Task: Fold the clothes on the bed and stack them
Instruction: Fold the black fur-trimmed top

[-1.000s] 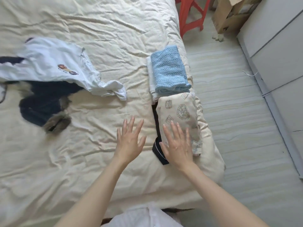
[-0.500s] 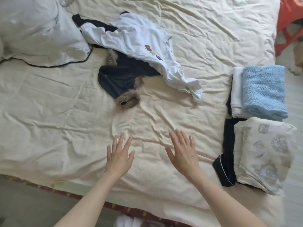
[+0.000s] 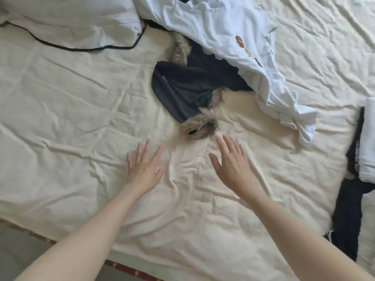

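The bed (image 3: pixel 81 110) wore matt, creased cream cloth. The navy garment (image 3: pixel 182 88) was smooth fabric with shaggy fur trim (image 3: pixel 197 128); the white shirt (image 3: pixel 213 27) was soft cotton-like cloth.

Both bare forearms reach forward side by side, palms down. The left hand (image 3: pixel 144 169) spreads straight fingers, holding nothing. The right hand (image 3: pixel 233 165) lies a little further ahead, fingers straight and close together, thumb out, also empty.

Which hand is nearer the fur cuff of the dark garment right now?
Right. The right hand has its fingertips just below and right of the fur cuff; the left hand lies open lower left, a bit farther off.
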The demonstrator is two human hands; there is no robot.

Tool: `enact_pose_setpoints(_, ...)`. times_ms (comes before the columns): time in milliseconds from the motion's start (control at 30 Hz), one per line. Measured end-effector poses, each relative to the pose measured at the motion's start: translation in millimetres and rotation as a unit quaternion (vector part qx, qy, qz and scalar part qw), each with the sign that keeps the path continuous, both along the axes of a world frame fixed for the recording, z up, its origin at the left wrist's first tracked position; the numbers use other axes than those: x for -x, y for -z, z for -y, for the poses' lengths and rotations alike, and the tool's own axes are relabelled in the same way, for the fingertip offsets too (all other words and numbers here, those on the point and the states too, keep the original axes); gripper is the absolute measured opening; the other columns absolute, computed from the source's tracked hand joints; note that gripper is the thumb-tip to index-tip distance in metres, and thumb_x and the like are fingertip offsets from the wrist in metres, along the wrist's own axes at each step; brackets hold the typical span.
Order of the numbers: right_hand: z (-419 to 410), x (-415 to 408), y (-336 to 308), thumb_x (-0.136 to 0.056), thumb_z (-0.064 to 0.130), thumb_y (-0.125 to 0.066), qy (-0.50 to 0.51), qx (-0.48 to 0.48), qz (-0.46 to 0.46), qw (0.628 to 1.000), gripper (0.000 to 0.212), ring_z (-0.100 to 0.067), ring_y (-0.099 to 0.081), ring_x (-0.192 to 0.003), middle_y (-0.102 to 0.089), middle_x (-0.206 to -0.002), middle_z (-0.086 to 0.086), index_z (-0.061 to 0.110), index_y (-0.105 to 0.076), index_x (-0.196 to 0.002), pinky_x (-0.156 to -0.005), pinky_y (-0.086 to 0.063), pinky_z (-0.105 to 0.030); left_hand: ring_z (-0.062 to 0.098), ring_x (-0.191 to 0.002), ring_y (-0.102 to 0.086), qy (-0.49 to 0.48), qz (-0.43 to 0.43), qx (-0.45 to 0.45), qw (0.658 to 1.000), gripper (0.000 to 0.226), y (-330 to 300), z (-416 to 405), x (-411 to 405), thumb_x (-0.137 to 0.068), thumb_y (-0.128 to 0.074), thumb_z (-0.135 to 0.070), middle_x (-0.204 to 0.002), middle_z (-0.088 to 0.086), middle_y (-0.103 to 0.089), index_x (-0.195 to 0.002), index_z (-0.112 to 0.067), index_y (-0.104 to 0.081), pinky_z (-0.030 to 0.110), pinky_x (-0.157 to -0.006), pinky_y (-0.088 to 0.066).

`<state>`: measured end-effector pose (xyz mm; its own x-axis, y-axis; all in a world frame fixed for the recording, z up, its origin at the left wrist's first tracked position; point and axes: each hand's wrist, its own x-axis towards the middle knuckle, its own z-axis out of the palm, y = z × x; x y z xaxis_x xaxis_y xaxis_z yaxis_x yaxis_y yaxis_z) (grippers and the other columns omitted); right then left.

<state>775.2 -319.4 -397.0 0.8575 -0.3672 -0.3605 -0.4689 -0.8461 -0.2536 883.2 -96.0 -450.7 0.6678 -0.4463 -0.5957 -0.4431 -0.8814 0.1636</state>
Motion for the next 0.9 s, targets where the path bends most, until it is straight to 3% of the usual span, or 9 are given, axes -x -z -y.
enact_pose_setpoints(200,41,-122,31,-0.099,0.032,-0.045,0.044,-0.017,0.07,0.996,0.058,-0.028,-0.025,-0.141,-0.03,-0.152,-0.013,0.006,-0.027,-0.147,-0.114,-0.023,-0.036,0.026,-0.142,0.025,0.001,-0.046,-0.04,0.998,0.101,35,18,-64,-0.078,-0.054,-0.069,-0.153,0.0,0.032,-0.146,-0.042,0.015,0.067,-0.108,-0.002)
enact_pose_setpoints(367,61,-176,58,-0.096,0.035,-0.05,0.101,-0.062,-0.013,0.993,0.067,-0.03,-0.019,-0.142,-0.02,-0.155,-0.013,0.01,-0.019,-0.15,-0.112,-0.024,-0.037,0.027,-0.144,0.021,0.02,-0.017,-0.061,0.998,0.102,48,22,-65,-0.077,-0.052,-0.069,-0.154,0.001,0.031,-0.145,-0.041,0.019,0.065,-0.108,-0.008)
enact_pose_setpoints(467,67,-185,68,-0.095,0.022,-0.056,0.065,-0.032,-0.015,0.997,0.056,-0.033,-0.035,-0.131,-0.035,-0.144,-0.014,0.011,-0.034,-0.145,-0.103,-0.034,-0.035,0.026,-0.143,0.022,0.02,-0.018,-0.062,0.998,0.103,54,21,-67,-0.077,-0.051,-0.07,-0.153,0.001,0.033,-0.143,-0.042,0.023,0.065,-0.109,-0.008)
enact_pose_setpoints(633,62,-187,63,-0.094,0.006,-0.048,0.112,-0.051,0.054,0.991,0.034,-0.028,-0.051,-0.113,-0.052,-0.125,-0.012,0.006,-0.059,-0.127,-0.091,-0.036,-0.025,0.025,-0.143,0.022,0.024,-0.042,-0.065,0.997,0.102,52,21,-74,-0.077,-0.053,-0.07,-0.152,-0.001,0.033,-0.143,-0.045,0.022,0.065,-0.108,-0.009)
enact_pose_setpoints(800,30,-142,30,-0.09,0.005,-0.054,0.127,-0.129,0.107,0.978,0.03,-0.008,-0.045,-0.093,-0.058,-0.114,-0.005,0.008,-0.065,-0.118,-0.076,-0.028,0.0,0.022,-0.145,0.015,-0.009,-0.153,-0.03,0.988,0.082,25,22,-98,-0.087,-0.055,-0.054,-0.157,-0.002,0.021,-0.149,-0.043,-0.001,0.061,-0.112,-0.009)
enact_pose_setpoints(900,7,-99,14,-0.088,0.004,-0.058,0.117,-0.148,0.123,0.974,0.028,-0.006,-0.045,-0.086,-0.055,-0.101,0.003,0.007,-0.067,-0.114,-0.072,-0.03,0.004,0.02,-0.147,-0.002,-0.128,-0.203,0.105,0.965,0.057,1,16,-96,-0.097,-0.048,-0.035,-0.16,0.005,-0.003,-0.148,-0.024,-0.027,0.037,-0.118,-0.008)
